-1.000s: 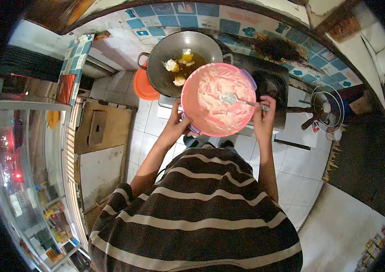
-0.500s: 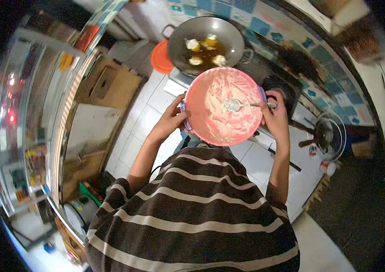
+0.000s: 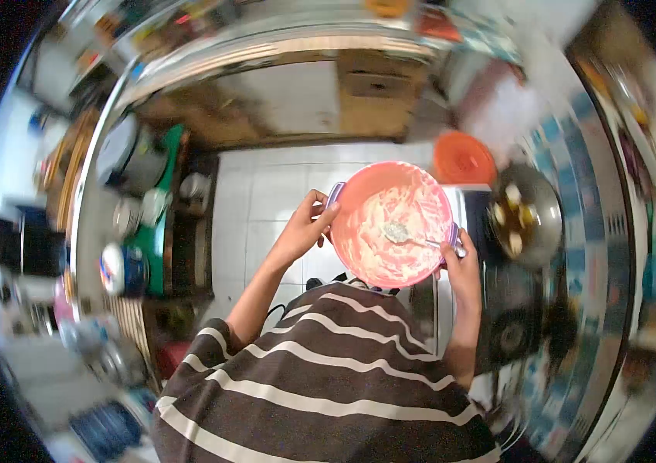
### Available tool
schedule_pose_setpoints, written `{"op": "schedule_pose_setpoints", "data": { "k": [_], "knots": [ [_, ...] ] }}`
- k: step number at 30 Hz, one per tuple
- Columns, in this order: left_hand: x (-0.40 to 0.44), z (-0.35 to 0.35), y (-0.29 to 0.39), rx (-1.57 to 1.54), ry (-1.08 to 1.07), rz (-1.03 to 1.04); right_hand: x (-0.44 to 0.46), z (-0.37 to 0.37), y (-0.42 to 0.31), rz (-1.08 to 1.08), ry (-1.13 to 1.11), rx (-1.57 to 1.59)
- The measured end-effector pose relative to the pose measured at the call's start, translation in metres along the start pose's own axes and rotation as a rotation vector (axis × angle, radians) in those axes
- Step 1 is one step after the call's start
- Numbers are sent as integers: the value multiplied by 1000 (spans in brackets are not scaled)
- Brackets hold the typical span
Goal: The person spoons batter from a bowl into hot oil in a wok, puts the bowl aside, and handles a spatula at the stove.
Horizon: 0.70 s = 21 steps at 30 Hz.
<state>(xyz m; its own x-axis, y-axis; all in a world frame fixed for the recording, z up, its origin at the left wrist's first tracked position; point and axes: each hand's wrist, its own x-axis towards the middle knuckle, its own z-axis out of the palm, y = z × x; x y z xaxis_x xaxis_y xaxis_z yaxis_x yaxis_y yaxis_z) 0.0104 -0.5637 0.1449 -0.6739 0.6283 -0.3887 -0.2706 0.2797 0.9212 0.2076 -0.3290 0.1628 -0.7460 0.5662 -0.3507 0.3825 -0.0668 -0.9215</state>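
Observation:
Held out in front of me is a pink bowl with purple handles, its inside smeared with pale batter. My left hand grips the handle on its left side, thumb over the rim. On the opposite side my right hand is closed round the other handle and also pins the end of a metal spoon. The spoon's head, coated with batter, rests inside the bowl. To the right, a wok on the stove holds oil and several pale pieces of food.
An orange round lid or basin stands beside the stove. Wooden cabinets line the far side of the white tiled floor. At left, a green-topped table carries pots and containers.
My view and body have turned left, so the wok and stove now lie to my right rather than ahead. Both hands still hold the bowl, which has moved away from the wok.

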Motion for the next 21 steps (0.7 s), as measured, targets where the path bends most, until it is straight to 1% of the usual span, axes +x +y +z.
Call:
{"op": "schedule_pose_setpoints", "data": {
  "k": [2,3,4,6,8,9,10,11,12,17,18,19,21],
  "knots": [
    [-37,-53,8,-101,162,-18,4,58,-40,-3,-74,69],
    [-56,-73,14,-156,231,-24,7,78,-54,12,-143,52],
    [-48,-26,1,-214,311,-41,30,40,-33,-11,-156,53],
    [-88,-97,8,-276,470,-73,28,106,-72,-9,-334,55],
    [-122,-182,9,-356,609,-103,34,193,-108,-9,-441,25],
    [-141,-207,16,-382,696,-129,35,225,-119,-11,-489,12],
    [-157,-228,9,-354,758,-110,35,255,-125,-10,-529,8],
    [-160,-126,-7,-289,836,-73,39,167,-85,-27,-582,40],
    [-171,-111,-12,-255,904,-58,40,163,-82,-24,-630,40],
    [-225,-123,-20,-334,1155,-40,50,219,-98,11,-784,-30],
    [-226,-92,-17,-367,1198,-24,60,195,-95,17,-804,-44],
    [-234,-74,-16,-398,1284,-14,73,199,-94,27,-866,-59],
    [-248,-77,-14,-409,1397,-33,80,222,-103,51,-917,-63]
  ]
}}
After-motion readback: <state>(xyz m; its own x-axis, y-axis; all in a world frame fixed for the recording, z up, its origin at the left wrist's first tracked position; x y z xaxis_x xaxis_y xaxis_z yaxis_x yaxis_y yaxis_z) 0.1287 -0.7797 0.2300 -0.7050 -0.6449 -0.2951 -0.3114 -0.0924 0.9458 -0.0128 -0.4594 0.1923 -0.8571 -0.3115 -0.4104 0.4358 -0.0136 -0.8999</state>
